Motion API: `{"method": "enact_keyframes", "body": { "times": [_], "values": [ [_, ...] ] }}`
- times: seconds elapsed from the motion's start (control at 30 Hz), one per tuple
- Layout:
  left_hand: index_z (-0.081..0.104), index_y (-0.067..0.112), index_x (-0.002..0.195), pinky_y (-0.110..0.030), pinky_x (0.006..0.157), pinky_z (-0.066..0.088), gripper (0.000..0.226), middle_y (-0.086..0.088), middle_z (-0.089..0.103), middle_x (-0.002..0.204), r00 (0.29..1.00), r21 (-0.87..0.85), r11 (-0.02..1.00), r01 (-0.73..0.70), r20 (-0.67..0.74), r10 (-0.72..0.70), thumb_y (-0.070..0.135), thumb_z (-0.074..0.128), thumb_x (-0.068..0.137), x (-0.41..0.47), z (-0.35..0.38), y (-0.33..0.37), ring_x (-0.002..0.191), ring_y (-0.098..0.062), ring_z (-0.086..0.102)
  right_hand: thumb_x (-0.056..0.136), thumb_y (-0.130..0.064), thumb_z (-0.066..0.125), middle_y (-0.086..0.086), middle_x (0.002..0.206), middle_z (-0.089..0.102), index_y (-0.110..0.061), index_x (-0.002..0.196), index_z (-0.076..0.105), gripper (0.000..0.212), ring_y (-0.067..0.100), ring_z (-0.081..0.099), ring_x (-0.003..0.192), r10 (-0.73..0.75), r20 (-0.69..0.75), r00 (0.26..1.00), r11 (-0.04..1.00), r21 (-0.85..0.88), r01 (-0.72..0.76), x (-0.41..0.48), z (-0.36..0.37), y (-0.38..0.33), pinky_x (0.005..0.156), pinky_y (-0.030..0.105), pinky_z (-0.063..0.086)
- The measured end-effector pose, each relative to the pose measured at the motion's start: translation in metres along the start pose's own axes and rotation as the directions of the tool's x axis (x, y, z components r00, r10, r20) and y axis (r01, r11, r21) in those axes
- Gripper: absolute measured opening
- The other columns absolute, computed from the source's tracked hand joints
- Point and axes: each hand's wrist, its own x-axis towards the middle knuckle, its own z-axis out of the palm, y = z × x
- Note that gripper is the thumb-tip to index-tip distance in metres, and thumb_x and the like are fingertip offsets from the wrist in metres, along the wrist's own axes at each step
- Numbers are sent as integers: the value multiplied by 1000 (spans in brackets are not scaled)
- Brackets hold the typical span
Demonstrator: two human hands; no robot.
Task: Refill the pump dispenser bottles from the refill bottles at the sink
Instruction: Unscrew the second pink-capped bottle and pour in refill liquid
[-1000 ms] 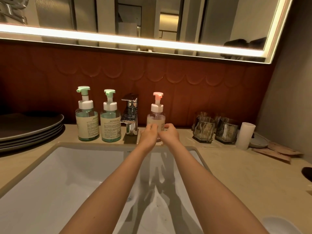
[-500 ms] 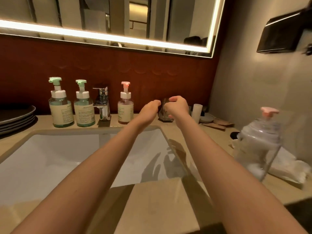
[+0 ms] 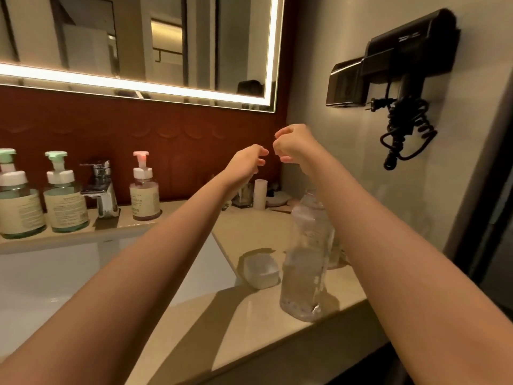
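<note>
Both hands are up in the air above the counter, close together but not touching. The left hand and the right hand have the fingers loosely curled and a little apart, and neither holds anything. The clear bottle stands upright near the front edge of the counter, to the right of the sink. The right forearm covers its top, so I cannot tell what cap it has. The pink-pump bottle stands at the back, just beside the tap, with two green-pump bottles on the tap's other side. I judge the clear bottle to be stiff and smooth, with liquid inside, so it is probably not light and may slip in a wet palm. The safest hold seems to be around the middle of its body with the whole hand, the other hand working on the top. A small white dish just beside it could be knocked.
</note>
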Motion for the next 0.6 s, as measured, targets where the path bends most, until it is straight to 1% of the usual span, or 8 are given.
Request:
{"method": "enact_keyframes", "body": {
  "times": [0.17, 0.23, 0.3, 0.37, 0.4, 0.47, 0.53, 0.6],
  "values": [
    [47, 12, 132, -31, 88, 31, 45, -8, 51, 134, 988, -9, 1000, -4, 151, 5, 29, 18, 102, 4, 40, 7, 116, -18, 45, 86, 2, 51, 7, 99, 55, -15, 94, 55, 19, 20, 55, 86, 94, -92, 991, 995, 32, -92, 0, -38, 33, 74, 30, 54],
    [50, 14, 129, -33, 90, 31, 45, -7, 54, 130, 978, -16, 1000, 13, 209, -10, 32, 19, 101, 6, 53, 7, 117, -19, 47, 87, -2, 50, 7, 97, 57, -16, 97, 58, 19, 21, 54, 80, 126, -119, 985, 992, -5, -128, -3, -48, 46, 60, 29, 51],
    [53, 13, 127, -33, 89, 30, 46, -8, 56, 127, 969, -22, 1000, 17, 247, -11, 32, 20, 101, 9, 63, 5, 114, -20, 49, 88, -4, 50, 4, 96, 56, -16, 108, 60, 25, 17, 52, 70, 136, -143, 980, 988, -59, -146, -6, -57, 56, 46, 21, 39],
    [54, 11, 126, -31, 89, 26, 47, -9, 57, 126, 961, -11, 1000, 13, 276, -10, 31, 19, 101, 11, 72, 4, 110, -18, 49, 89, -7, 51, -1, 82, 56, -15, 110, 59, 24, 8, 47, 58, 126, -167, 978, 982, -117, -147, -6, -68, 69, 48, 19, 38],
    [55, 11, 125, -31, 91, 25, 47, -9, 56, 127, 959, -1, 1000, 9, 283, -8, 31, 19, 101, 11, 70, 3, 110, -17, 47, 89, -10, 52, -4, 72, 53, -14, 106, 59, 19, 8, 46, 58, 121, -163, 979, 977, -153, -146, -7, -69, 72, 56, 19, 41],
    [57, 12, 122, -35, 100, 27, 47, -9, 54, 130, 950, 11, 1000, 2, 311, -5, 33, 19, 102, 12, 74, 0, 119, -21, 45, 88, -16, 53, -6, 64, 47, -12, 86, 55, 5, 13, 48, 70, 167, -122, 978, 952, -239, -192, -13, -73, 83, 72, 26, 43],
    [59, 17, 115, -45, 111, 25, 45, -10, 52, 133, 944, -4, 1000, 7, 331, -5, 34, 20, 101, 13, 74, -5, 127, -25, 42, 87, -27, 54, -2, 69, 52, -12, 82, 52, 16, 17, 49, 78, 237, -40, 971, 936, -260, -239, -14, -70, 92, 67, 28, 42],
    [59, 21, 108, -51, 112, 24, 42, -10, 51, 135, 944, -38, 999, 34, 329, -20, 35, 21, 101, 12, 74, -8, 130, -27, 40, 86, -39, 55, 1, 84, 58, -14, 94, 53, 27, 16, 53, 73, 277, 18, 961, 937, -229, -265, -11, -63, 99, 52, 24, 37]
  ]
}}
